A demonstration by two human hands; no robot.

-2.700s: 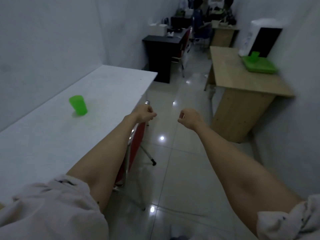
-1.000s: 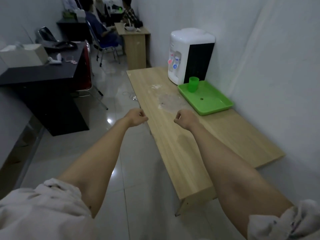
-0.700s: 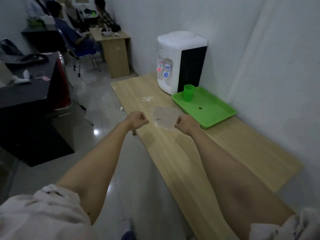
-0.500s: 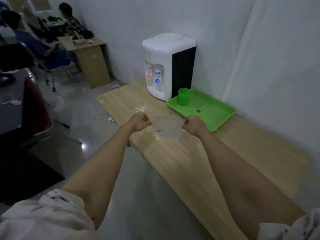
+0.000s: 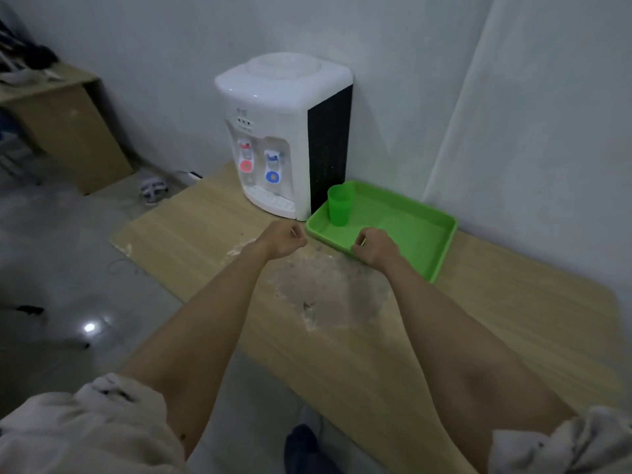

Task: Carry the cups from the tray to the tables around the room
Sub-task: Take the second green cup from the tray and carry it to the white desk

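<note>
One green plastic cup (image 5: 339, 205) stands upright in the far left corner of a green tray (image 5: 424, 234) on a wooden table (image 5: 513, 313). My left hand (image 5: 285, 238) is a closed fist over the table, just left of the tray's near corner. My right hand (image 5: 375, 247) is also a fist, over the tray's near edge and a short way in front of the cup. Neither hand touches the cup or holds anything.
A white water dispenser (image 5: 285, 138) with a red and a blue tap stands right behind the tray's left end, against the wall. The tabletop has a worn grey patch (image 5: 328, 295). A second wooden desk (image 5: 65, 124) stands at the far left across grey floor tiles.
I have turned from the white table with its green cup and come up to the wooden table; tray and cup now lie right in front of my fists, which stayed closed.
</note>
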